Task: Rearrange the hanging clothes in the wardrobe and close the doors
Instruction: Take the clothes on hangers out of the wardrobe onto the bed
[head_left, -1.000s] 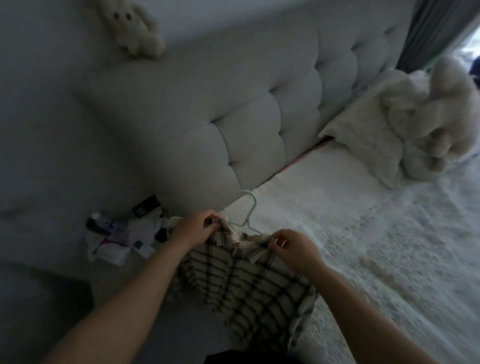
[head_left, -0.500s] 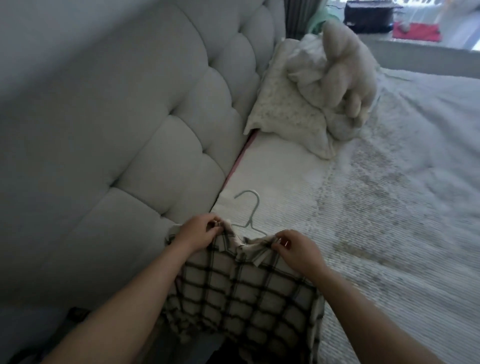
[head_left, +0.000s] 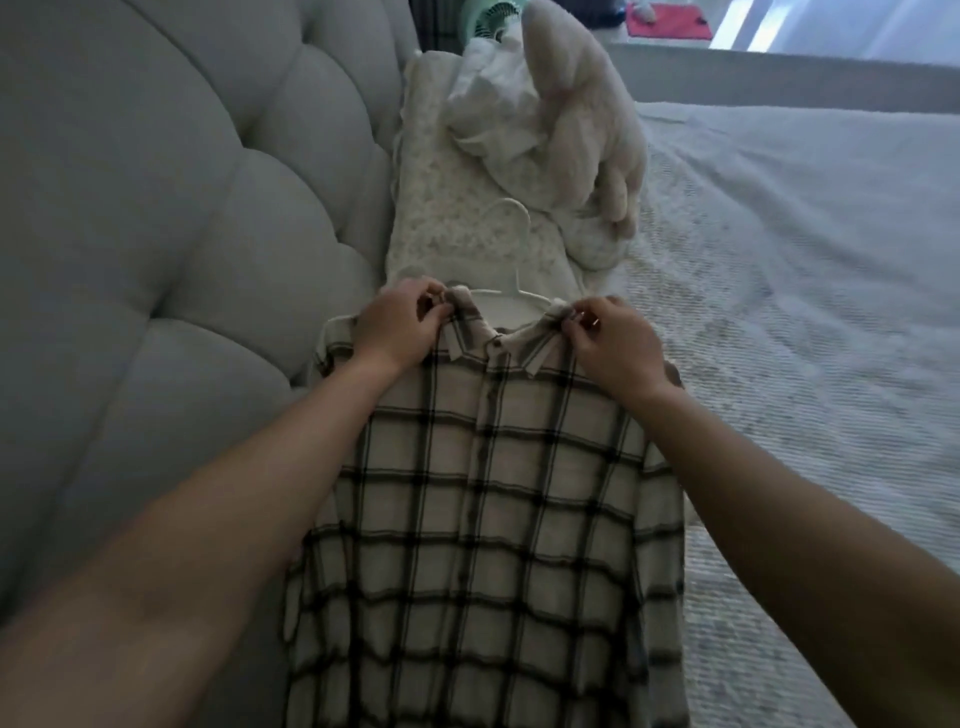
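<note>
Shirt (head_left: 483, 519), cream plaid with dark check, lies flat along the bed edge, long axis running away from us: collar at the far end, hem off the bottom of the view. We pinch the collar with both hands. Left hand (head_left: 397, 325) is closed on the left collar side, right hand (head_left: 610, 340) closed on the right side, fingers curled tight on fabric. White hanger (head_left: 511, 249) sits between and just beyond our hands, shoulders inside the neck opening, hook pointing away toward the lace pillow (head_left: 441, 208). Fluffy plush blanket (head_left: 566, 119) is piled past the hook. Tufted grey headboard (head_left: 171, 208) is left of our left hand; white bedspread (head_left: 805, 291) is right of our right.
</note>
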